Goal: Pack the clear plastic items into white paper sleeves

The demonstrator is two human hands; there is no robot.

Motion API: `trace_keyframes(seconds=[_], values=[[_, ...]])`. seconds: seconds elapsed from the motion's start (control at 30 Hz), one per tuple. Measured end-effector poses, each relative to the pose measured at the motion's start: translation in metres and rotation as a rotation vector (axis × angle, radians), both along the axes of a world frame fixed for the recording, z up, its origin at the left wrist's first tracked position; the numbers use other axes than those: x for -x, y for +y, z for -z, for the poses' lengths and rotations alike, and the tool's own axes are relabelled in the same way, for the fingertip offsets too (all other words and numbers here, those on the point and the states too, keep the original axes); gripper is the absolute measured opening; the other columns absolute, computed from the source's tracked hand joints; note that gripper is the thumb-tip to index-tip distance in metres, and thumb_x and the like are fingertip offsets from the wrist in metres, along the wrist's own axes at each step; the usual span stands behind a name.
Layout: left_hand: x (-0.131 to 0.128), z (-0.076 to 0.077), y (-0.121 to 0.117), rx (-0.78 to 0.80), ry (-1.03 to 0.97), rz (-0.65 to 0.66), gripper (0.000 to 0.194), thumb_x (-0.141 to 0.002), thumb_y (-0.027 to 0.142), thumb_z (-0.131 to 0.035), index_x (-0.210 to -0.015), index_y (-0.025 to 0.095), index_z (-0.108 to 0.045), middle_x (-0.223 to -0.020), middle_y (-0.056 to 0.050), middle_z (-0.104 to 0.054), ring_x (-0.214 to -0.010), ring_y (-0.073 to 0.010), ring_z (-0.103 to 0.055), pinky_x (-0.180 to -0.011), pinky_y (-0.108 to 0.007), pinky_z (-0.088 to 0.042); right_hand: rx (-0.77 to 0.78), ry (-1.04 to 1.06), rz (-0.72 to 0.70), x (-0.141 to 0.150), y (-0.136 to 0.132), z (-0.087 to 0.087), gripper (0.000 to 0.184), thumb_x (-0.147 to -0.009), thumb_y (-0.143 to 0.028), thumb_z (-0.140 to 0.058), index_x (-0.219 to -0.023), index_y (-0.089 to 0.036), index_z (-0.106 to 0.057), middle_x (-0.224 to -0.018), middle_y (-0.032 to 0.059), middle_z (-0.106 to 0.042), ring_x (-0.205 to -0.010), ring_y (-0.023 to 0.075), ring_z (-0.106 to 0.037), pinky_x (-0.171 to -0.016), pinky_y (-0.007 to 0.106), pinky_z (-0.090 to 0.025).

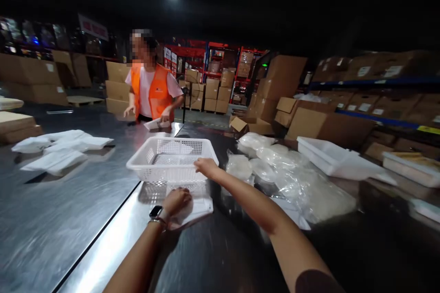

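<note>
My right hand is closed on the near right rim of a white perforated plastic basket, which stands on the metal table. A round whitish item lies inside at the basket's far side. Just in front of the basket, my left hand, a watch on its wrist, has its fingers bent together over a flat white packet. The palm side is hidden. Clear plastic bags of round whitish items lie to the right of the basket.
Several white packets lie on the table at left. Across it, a co-worker in an orange vest holds a flat white item. White trays and an open carton are at right. Behind stand stacked cartons and shelving.
</note>
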State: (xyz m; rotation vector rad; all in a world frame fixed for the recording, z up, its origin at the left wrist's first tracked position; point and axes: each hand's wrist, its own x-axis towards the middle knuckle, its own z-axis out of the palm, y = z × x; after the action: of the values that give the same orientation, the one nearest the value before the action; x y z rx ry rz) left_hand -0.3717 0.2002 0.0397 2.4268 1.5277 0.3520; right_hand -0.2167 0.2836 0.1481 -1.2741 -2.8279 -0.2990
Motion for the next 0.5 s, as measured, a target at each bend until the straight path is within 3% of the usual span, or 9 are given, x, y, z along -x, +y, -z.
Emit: trace_keyframes(seconds=[0.13, 0.27, 0.37, 0.43, 0.5], values=[[-0.001, -0.003, -0.004, -0.023, 0.027, 0.018, 0.020, -0.089, 0.015, -0.051, -0.084, 0.017, -0.070, -0.105, -0.009, -0.073, -0.099, -0.0217, -0.065, -0.091, -0.034, -0.047, -0.012, 0.029, -0.011, -0.041, -0.033, -0.004, 0.044, -0.089, -0.032, -0.071, -0.129, -0.016, -0.061, -0.122, 0.0138, -0.066, -0.113, 0.0277, -0.061, -0.094, 0.036, -0.047], [-0.002, -0.006, -0.007, -0.031, 0.037, -0.013, 0.022, -0.091, 0.016, -0.049, -0.085, 0.014, -0.070, -0.101, -0.010, -0.073, -0.093, -0.0221, -0.066, -0.087, -0.035, -0.047, -0.013, 0.167, 0.033, -0.120, -0.085, 0.002, 0.031, -0.096, -0.025, -0.058, -0.126, -0.016, -0.064, -0.120, 0.0118, -0.068, -0.115, 0.0254, -0.061, -0.100, 0.038, -0.045], [-0.003, -0.006, -0.003, -0.010, 0.041, -0.027, 0.017, -0.094, 0.021, -0.055, -0.086, 0.014, -0.068, -0.099, -0.007, -0.072, -0.095, -0.0201, -0.066, -0.091, -0.039, -0.049, 0.076, 0.224, 0.059, -0.157, -0.117, 0.034, 0.024, -0.096, -0.019, -0.055, -0.113, -0.017, -0.071, -0.106, 0.0090, -0.073, -0.103, 0.0225, -0.066, -0.093, 0.035, -0.050], [-0.003, -0.004, 0.000, 0.004, 0.034, -0.040, 0.018, -0.096, 0.028, -0.058, -0.087, 0.014, -0.067, -0.097, -0.005, -0.071, -0.096, -0.0194, -0.065, -0.094, -0.042, -0.049, 0.154, 0.239, 0.010, -0.152, -0.128, 0.065, 0.022, -0.093, -0.019, -0.059, -0.111, -0.019, -0.072, -0.108, 0.0080, -0.073, -0.103, 0.0215, -0.067, -0.093, 0.034, -0.050], [-0.001, 0.000, 0.003, 0.010, 0.013, -0.050, 0.020, -0.096, 0.032, -0.059, -0.088, 0.015, -0.066, -0.098, -0.004, -0.070, -0.097, -0.0193, -0.065, -0.095, -0.043, -0.049, 0.175, 0.251, -0.065, -0.125, -0.131, 0.096, 0.028, -0.089, -0.022, -0.067, -0.116, -0.021, -0.070, -0.118, 0.0081, -0.070, -0.110, 0.0216, -0.064, -0.096, 0.034, -0.049]])
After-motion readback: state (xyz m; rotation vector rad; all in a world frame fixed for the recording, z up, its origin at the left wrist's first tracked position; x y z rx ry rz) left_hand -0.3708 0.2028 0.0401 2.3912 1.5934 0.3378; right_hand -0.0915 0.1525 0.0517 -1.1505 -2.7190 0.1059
